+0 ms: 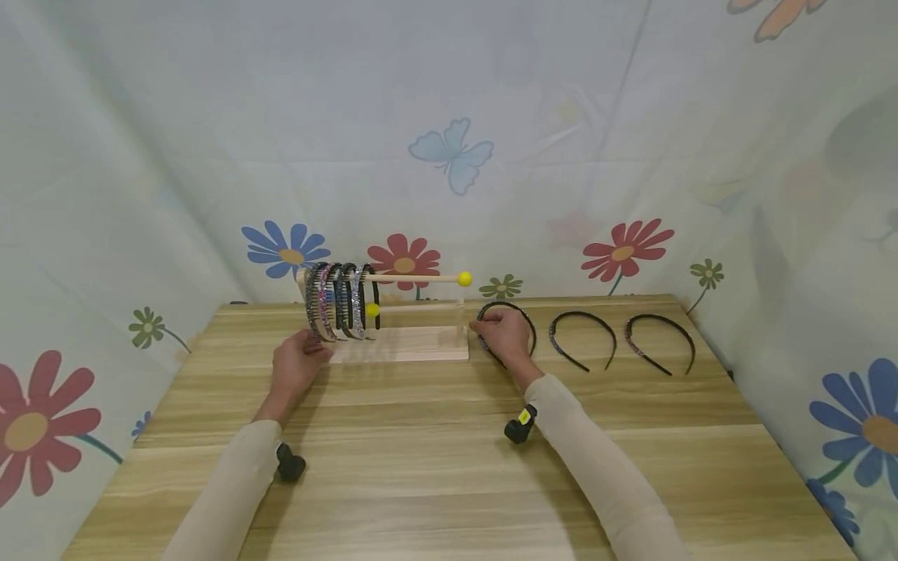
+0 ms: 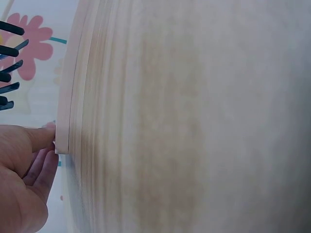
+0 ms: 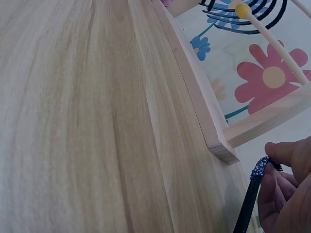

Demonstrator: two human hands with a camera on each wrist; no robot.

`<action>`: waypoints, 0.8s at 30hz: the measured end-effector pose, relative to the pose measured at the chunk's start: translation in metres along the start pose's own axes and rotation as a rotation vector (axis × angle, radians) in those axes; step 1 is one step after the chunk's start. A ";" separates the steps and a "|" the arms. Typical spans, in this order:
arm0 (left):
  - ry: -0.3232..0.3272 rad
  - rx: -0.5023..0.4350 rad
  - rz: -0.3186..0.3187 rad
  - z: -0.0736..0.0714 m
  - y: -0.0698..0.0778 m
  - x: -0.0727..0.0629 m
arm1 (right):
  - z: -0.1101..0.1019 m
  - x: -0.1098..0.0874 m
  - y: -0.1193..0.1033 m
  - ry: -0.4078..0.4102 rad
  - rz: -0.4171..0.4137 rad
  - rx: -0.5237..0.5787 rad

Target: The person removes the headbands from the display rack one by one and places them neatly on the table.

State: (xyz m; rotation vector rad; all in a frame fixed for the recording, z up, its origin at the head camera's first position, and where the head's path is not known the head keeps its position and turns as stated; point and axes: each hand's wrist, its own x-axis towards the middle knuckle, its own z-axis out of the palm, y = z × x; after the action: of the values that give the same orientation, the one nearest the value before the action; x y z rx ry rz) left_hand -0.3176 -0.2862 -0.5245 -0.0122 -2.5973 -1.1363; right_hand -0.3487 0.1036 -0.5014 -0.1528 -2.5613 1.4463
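Head view: left hand [image 1: 298,360] was at the left end of the wooden rack [image 1: 400,347], fingers pinching its base. Right hand [image 1: 507,335] was just past the rack's right end, fingers closed on a black headband [image 3: 248,204], off the rack, over the counter [image 1: 407,467]. Hung headbands [image 1: 323,300] bunched at the left of the rods [image 1: 417,278]; yellow balls [image 1: 464,279] capped the free ends. Two loose headbands [image 1: 567,356] lay to the right

Left wrist view: thumb and fingers nearly together at the base's corner

Right wrist view: fingers pinched the headband's glittery part, hardly any gap, near the base but apart from it
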 end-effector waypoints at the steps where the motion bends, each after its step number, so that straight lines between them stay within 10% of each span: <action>1: 0.001 0.000 0.001 0.000 0.000 0.000 | 0.001 0.000 0.000 -0.002 -0.002 0.001; 24: -0.001 0.006 -0.005 -0.001 0.002 -0.002 | 0.002 -0.001 0.005 -0.059 -0.009 -0.035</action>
State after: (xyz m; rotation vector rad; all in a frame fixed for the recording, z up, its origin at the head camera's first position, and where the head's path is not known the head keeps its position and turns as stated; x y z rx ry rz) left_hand -0.3154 -0.2851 -0.5225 -0.0050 -2.6030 -1.1299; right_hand -0.3487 0.1041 -0.5069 -0.1051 -2.6322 1.4244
